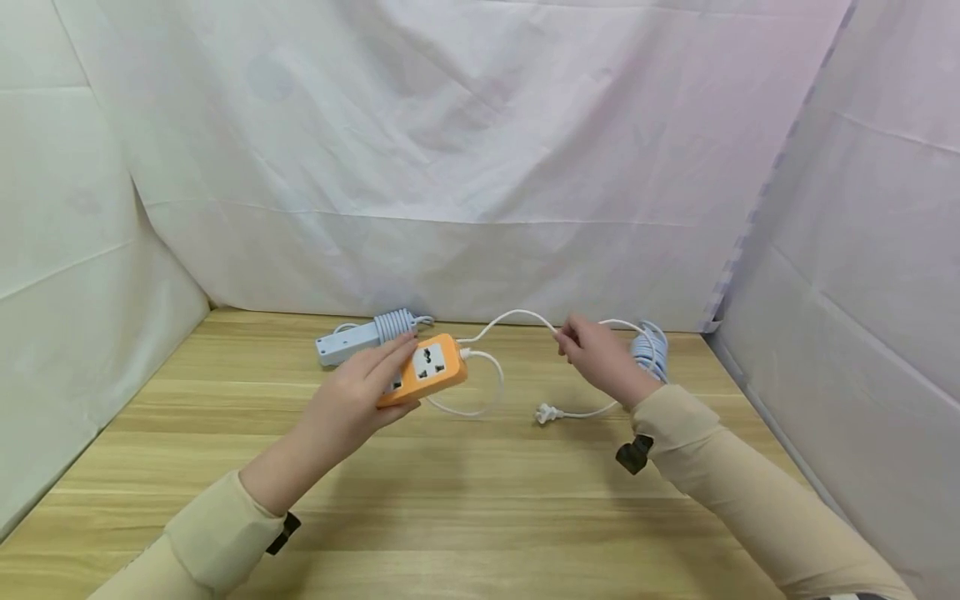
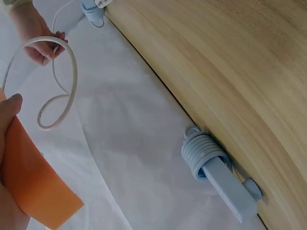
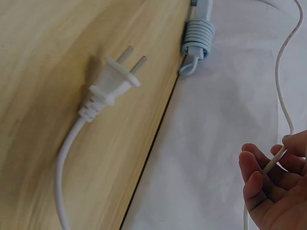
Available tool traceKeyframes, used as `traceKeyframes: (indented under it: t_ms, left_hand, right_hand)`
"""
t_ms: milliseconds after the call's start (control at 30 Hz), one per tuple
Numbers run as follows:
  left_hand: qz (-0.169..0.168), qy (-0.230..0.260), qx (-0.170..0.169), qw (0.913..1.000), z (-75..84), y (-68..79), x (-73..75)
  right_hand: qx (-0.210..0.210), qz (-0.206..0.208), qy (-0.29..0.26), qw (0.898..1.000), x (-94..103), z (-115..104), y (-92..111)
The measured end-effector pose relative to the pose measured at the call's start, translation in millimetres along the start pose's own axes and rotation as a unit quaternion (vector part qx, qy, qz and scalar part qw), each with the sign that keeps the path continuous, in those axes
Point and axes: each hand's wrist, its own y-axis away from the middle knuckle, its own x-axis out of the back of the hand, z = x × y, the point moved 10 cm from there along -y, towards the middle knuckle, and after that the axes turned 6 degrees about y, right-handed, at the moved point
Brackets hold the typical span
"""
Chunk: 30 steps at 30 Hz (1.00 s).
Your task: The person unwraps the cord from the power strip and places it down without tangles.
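My left hand (image 1: pixel 356 392) grips an orange power strip (image 1: pixel 442 377) with white socket faces, fingers over its top and thumb beneath. A white cord (image 1: pixel 517 312) leaves the strip's right end, loops and runs to my right hand (image 1: pixel 600 357). There the thumb and fingers pinch the cord, as the right wrist view shows at close range. Past the right hand the cord curves down to a white two-pin plug (image 1: pixel 547 413), which hangs near the tabletop. The left wrist view shows the strip's plain orange underside (image 2: pixel 36 177) and the cord loop (image 2: pixel 72 81).
At the back left of the wooden table (image 1: pixel 420 533) lies a pale blue power strip (image 1: pixel 352 342) with its cord wound round it. Another coiled blue cord (image 1: pixel 651 350) sits at the back right, partly behind my right hand. White cloth (image 1: pixel 450 167) encloses the back and sides.
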Motion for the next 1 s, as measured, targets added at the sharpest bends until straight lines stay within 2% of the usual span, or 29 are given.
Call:
traceKeyframes:
  t_ms: [267,400,600,767,1000]
  left_hand:
    - [-0.001,-0.029,0.054,0.9981,-20.6,3.0,-2.7]
    - [-0.013,-0.033,0.076,0.9965,-29.4,5.0,-7.9]
    - [-0.077,-0.053,0.119,0.9884,-44.5,9.6,-25.8]
    - [-0.127,-0.078,0.135,0.9795,-57.0,16.5,-44.0]
    - [-0.195,-0.101,0.163,0.9619,-74.7,26.6,-73.9]
  right_hand:
    - [0.026,-0.012,0.045,0.999,-14.9,0,13]
    - [0.038,-0.024,0.040,0.998,-23.9,1,21]
    - [0.056,-0.038,0.054,0.996,-34.5,2,32]
    - [0.067,-0.042,0.065,0.995,-40.9,2,37]
    - [0.079,-0.065,0.066,0.993,-54.3,7,42]
